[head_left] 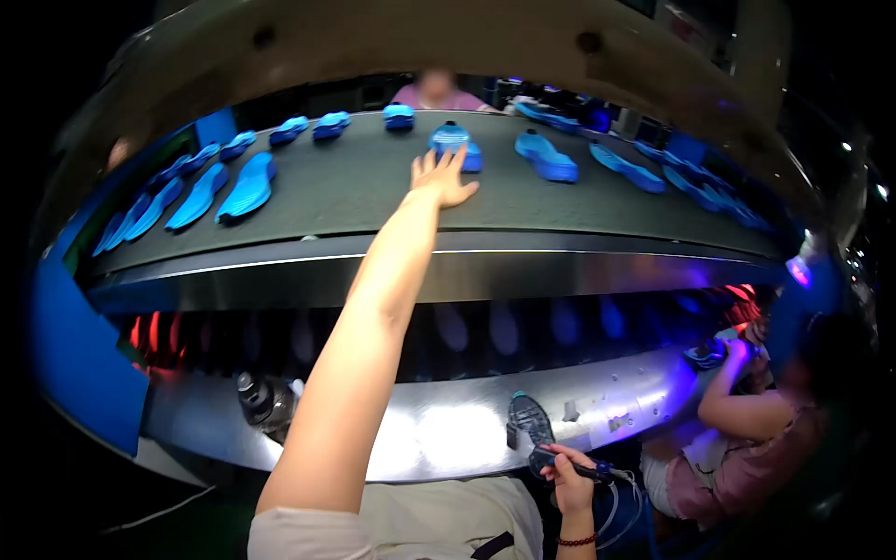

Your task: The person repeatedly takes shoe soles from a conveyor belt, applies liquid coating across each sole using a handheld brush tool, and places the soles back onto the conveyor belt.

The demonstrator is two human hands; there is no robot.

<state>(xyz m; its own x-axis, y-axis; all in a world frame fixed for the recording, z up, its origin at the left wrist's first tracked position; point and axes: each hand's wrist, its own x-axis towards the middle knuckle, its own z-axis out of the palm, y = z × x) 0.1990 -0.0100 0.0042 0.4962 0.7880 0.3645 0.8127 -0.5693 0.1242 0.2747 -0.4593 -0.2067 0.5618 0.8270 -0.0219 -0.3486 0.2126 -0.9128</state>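
Observation:
My left arm stretches forward over the grey conveyor belt. The fingers of my left hand are spread, their tips overlapping the near part of a bright blue shoe sole. Another blue sole lies just to the right of it. Down at the metal bench, my right hand is closed round a dark pen-like tool with thin cables trailing from its rear. Beside that hand lies a dark shoe sole with a patterned surface, its near end next to my fingers.
More blue soles line the belt on both sides. A dark bottle stands on the metal bench at left. At right, a co-worker handles a dark shoe piece. Another person is beyond the belt.

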